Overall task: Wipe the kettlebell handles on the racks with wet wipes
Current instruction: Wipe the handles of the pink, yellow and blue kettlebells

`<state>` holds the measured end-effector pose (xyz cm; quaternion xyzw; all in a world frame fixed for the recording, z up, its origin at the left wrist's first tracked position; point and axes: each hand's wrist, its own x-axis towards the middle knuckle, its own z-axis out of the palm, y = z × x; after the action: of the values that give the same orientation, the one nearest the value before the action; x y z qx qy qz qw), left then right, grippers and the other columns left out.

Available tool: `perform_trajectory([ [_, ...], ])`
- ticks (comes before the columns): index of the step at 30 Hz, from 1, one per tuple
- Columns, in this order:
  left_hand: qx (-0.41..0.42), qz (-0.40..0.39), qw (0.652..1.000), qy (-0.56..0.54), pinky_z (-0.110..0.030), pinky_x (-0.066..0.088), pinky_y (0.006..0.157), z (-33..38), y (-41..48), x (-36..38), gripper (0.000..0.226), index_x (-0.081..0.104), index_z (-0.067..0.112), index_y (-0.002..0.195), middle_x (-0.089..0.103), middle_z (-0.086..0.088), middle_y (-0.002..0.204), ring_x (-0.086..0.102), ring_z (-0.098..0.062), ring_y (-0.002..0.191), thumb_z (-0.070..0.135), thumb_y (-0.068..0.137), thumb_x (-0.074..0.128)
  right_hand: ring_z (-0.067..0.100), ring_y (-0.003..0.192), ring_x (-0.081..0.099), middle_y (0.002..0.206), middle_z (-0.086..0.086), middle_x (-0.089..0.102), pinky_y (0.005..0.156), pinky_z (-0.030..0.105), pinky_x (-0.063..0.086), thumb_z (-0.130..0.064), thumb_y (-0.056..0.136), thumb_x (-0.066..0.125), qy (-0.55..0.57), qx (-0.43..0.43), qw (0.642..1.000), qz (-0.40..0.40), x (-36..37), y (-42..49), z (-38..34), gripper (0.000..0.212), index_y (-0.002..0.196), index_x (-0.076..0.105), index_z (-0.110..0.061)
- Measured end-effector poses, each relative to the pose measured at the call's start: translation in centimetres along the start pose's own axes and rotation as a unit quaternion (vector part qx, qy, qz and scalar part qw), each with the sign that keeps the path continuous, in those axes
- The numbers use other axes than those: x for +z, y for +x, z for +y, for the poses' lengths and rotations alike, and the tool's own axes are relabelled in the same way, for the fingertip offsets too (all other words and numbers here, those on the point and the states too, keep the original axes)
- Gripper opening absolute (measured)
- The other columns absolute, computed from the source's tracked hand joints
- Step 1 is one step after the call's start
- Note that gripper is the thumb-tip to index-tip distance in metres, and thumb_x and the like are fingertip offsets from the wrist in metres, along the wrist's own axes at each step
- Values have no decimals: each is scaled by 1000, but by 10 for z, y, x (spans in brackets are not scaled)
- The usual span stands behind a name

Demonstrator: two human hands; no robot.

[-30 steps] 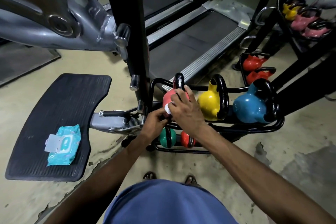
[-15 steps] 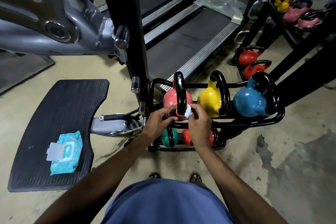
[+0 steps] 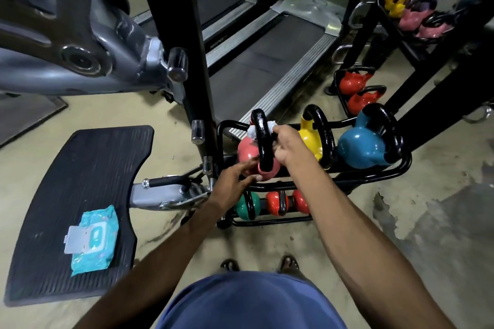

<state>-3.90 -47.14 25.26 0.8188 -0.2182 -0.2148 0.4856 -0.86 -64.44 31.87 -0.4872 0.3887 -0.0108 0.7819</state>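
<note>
1. Pink kettlebell (image 3: 248, 152) stood at the 9 o'clock end of the rack (image 3: 374, 173), on its top tier, with its black handle (image 3: 260, 139) upright. The yellow kettlebell (image 3: 310, 139) and blue kettlebell (image 3: 361, 147) sat toward 3 o'clock of it.
2. The right hand (image 3: 287, 147) was curled round the white wet wipe (image 3: 252, 131), clamping it on the handle near 1 o'clock of the loop. Wipe showed on both sides of the bar.
3. The left hand (image 3: 232, 181) lay with fingers fairly straight against the bell's lower body, at about 7 o'clock. It touched the bell rather than gripped it.
4. Done well, the step probably needed the wipe wrapped right round the bar and drawn over the arch and down both legs, inner face included.
5. Firm left-hand pressure would likely have stopped the bell rocking on the rails.
6. The wipe looked bunched, so refolding it would have given a cleaner face. Fresh ones lay in the teal pack (image 3: 92, 238) on the black mat (image 3: 80, 168), at 8 o'clock of the rack.
</note>
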Motion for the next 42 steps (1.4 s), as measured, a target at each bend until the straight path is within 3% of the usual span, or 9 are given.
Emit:
perform_trajectory([
  [3, 0, 8, 1000, 9, -3, 44, 92, 0, 1, 1, 54, 60, 24, 143, 65, 18, 121, 60, 11, 100, 25, 92, 77, 25, 65, 58, 72, 8, 64, 59, 31, 47, 3, 92, 44, -71, -86, 993, 38, -16, -20, 27, 29, 77, 65, -11],
  [9, 10, -2, 1000, 9, 2, 39, 92, -1, 4, -2, 50, 63, 24, 140, 64, 16, 131, 59, 5, 115, 21, 92, 76, 17, 93, 69, 107, 5, 74, 80, 30, 56, -14, 99, 58, -142, -243, 958, 49, -47, -55, 78, 21, 115, 69, -22],
  [14, -4, -16, 1000, -3, -5, 46, 90, 0, 7, -7, 43, 65, 33, 137, 70, 16, 124, 65, 5, 108, 29, 95, 73, 13, 83, 64, 94, -2, 73, 72, 29, 52, -23, 99, 61, -177, -296, 933, 102, -25, -41, 62, 11, 104, 71, -20],
  [21, -15, -19, 999, -43, -11, 45, 102, 8, 7, -10, 35, 68, 22, 135, 69, 7, 132, 58, 12, 117, 30, 100, 67, 30, 70, 57, 60, 10, 57, 62, 30, 32, -22, 93, 65, -392, -219, 884, 133, 25, 21, -30, 32, 65, 61, -6],
  [26, 14, -5, 997, -70, -33, 49, 112, 14, 5, -10, 46, 58, 30, 145, 68, 15, 134, 60, 4, 126, 37, 100, 66, 43, 113, 64, 119, 28, 68, 87, 41, 53, -18, 95, 57, -626, -236, 740, 77, 52, 23, -56, 30, 112, 66, 6],
  [32, 49, 30, 998, -37, -28, 47, 109, 29, -1, 0, 63, 36, 50, 150, 63, 15, 142, 57, 1, 130, 33, 97, 64, 37, 112, 67, 116, 18, 70, 85, 41, 54, -6, 91, 56, -826, -323, 457, -72, 67, 2, -51, 23, 109, 70, -4],
  [36, 71, 15, 997, -2, -30, 53, 98, 25, -10, 6, 59, 42, 37, 153, 70, 11, 130, 66, -7, 119, 41, 97, 61, 35, 107, 65, 106, 12, 69, 84, 40, 53, -6, 90, 52, -833, -426, 340, -93, 39, -17, -30, 22, 102, 71, -4],
  [38, 69, 18, 997, -4, -30, 55, 91, 24, -14, 8, 53, 51, 30, 148, 74, 9, 118, 70, -8, 108, 36, 96, 61, 36, 114, 61, 110, 15, 69, 94, 43, 54, -12, 91, 44, -796, -476, 364, -81, 15, -20, -10, 33, 104, 72, -1],
  [42, 64, 19, 998, 5, -26, 53, 95, 25, -20, 7, 43, 59, 21, 140, 70, 13, 123, 66, 6, 107, 21, 97, 65, 17, 135, 54, 140, 5, 62, 108, 29, 48, -7, 98, 54, -552, -515, 656, 29, -24, -47, 38, 26, 118, 71, -8],
])
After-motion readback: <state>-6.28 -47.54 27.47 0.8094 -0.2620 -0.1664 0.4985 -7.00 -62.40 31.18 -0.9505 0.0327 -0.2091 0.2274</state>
